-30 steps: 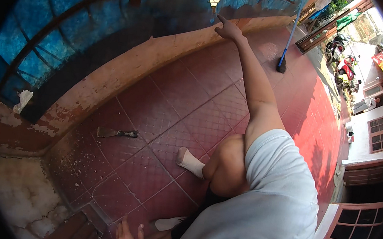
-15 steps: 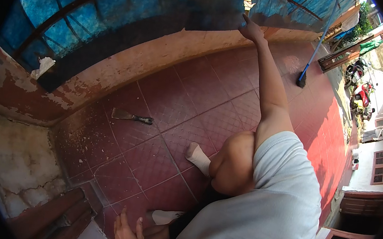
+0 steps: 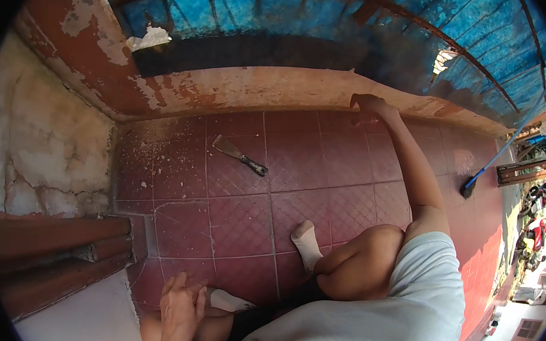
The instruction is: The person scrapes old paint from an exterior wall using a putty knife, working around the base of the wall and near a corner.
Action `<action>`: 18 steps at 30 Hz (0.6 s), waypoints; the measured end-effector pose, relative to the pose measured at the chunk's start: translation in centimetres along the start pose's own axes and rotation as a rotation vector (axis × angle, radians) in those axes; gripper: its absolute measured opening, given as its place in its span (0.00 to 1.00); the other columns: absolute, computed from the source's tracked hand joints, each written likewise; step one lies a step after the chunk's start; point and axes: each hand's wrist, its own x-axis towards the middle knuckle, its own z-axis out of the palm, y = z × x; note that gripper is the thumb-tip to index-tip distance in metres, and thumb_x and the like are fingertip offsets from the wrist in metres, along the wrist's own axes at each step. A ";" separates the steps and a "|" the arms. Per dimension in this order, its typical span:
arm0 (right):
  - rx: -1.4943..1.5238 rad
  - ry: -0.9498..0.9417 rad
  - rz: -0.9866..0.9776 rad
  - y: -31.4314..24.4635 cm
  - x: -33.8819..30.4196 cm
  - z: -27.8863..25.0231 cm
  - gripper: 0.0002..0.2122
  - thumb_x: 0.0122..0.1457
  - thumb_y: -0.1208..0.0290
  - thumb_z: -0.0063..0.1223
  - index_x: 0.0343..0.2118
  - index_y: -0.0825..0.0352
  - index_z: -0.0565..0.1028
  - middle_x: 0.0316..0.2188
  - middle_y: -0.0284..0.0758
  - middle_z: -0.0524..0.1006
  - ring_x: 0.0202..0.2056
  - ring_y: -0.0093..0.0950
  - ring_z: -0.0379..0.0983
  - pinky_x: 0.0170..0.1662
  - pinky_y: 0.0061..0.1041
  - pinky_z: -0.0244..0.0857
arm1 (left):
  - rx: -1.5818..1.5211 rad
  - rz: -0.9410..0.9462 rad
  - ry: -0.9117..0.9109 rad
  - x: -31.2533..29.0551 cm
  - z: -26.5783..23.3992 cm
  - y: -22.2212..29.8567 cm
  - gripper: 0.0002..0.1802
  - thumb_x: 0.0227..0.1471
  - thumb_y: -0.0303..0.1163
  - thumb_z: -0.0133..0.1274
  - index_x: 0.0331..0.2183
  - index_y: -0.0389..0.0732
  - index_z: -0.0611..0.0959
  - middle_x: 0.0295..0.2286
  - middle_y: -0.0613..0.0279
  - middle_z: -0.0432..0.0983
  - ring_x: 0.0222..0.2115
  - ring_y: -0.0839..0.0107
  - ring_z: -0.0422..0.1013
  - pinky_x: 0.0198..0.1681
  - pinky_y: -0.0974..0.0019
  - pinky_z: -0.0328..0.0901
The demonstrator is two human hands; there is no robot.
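Observation:
My right hand [image 3: 373, 108] reaches out in front of the low wall, its fingers loosely bent and apart with nothing visible in them. At the lower left my left hand [image 3: 181, 305] hangs near my knee, fingers spread and holding nothing. Between the hands and the wall, a paint scraper [image 3: 242, 155] with a wide worn blade and dark handle lies on the red tiles, touched by neither hand. The low wall [image 3: 254, 89] has flaking orange paint below a dark band and a blue translucent sheet [image 3: 261, 7].
Paint flakes [image 3: 170, 161] litter the floor by the left corner. A blue-handled broom [image 3: 473, 178] leans at the right. Wooden ledges [image 3: 65, 250] jut out at lower left beside a cracked wall [image 3: 54, 145]. Motorcycles [image 3: 535, 219] stand far right.
The view has swung, shifting the scene rightward and down. My right hand has lowered from the blue sheet, its pointing finger now bent. The scraper still lies on the floor.

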 end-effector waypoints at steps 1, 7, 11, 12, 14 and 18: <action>-0.115 -0.119 -0.081 -2.9 -0.6 0.0 0.10 0.40 0.65 0.56 0.25 0.64 0.80 0.19 0.43 0.77 0.30 0.40 0.76 0.33 0.37 0.70 | -0.003 0.078 0.015 0.5 -0.1 0.1 0.08 0.44 0.28 0.55 0.29 0.39 0.85 0.30 0.51 0.75 0.34 0.53 0.71 0.46 0.56 0.63; -0.541 -0.289 -0.676 -13.8 4.4 14.4 0.09 0.43 0.68 0.53 0.25 0.68 0.79 0.27 0.45 0.78 0.35 0.41 0.77 0.35 0.40 0.70 | -0.045 0.022 0.056 0.2 -1.2 0.9 0.04 0.36 0.24 0.60 0.20 0.37 0.80 0.27 0.56 0.74 0.34 0.57 0.71 0.43 0.58 0.64; -0.630 -0.388 -1.040 -20.9 1.4 20.5 0.09 0.44 0.69 0.54 0.26 0.68 0.79 0.26 0.44 0.79 0.34 0.41 0.77 0.35 0.39 0.70 | -0.028 -0.099 0.155 -0.3 -1.5 2.0 0.08 0.34 0.25 0.62 0.21 0.37 0.78 0.28 0.57 0.73 0.35 0.56 0.71 0.41 0.60 0.65; -0.682 -0.413 -1.137 -22.0 1.3 21.9 0.10 0.44 0.68 0.54 0.26 0.68 0.79 0.26 0.44 0.79 0.33 0.41 0.77 0.35 0.39 0.70 | -0.018 -0.117 0.169 -0.3 -1.4 2.3 0.08 0.34 0.25 0.62 0.21 0.37 0.78 0.28 0.57 0.73 0.35 0.56 0.71 0.41 0.60 0.65; -0.578 -0.367 -1.278 -24.4 0.2 24.0 0.10 0.44 0.67 0.54 0.26 0.69 0.79 0.26 0.45 0.78 0.33 0.42 0.77 0.34 0.39 0.70 | -0.036 -0.100 0.265 -0.7 -1.5 2.5 0.09 0.36 0.25 0.61 0.24 0.36 0.78 0.31 0.56 0.73 0.36 0.56 0.70 0.40 0.60 0.66; -0.441 -0.279 -1.418 -27.9 -0.6 23.4 0.13 0.45 0.63 0.54 0.26 0.69 0.79 0.26 0.45 0.78 0.32 0.44 0.77 0.34 0.40 0.70 | 0.021 -0.056 0.365 -1.1 -1.6 1.4 0.08 0.39 0.23 0.57 0.28 0.36 0.79 0.35 0.54 0.73 0.38 0.53 0.70 0.40 0.58 0.66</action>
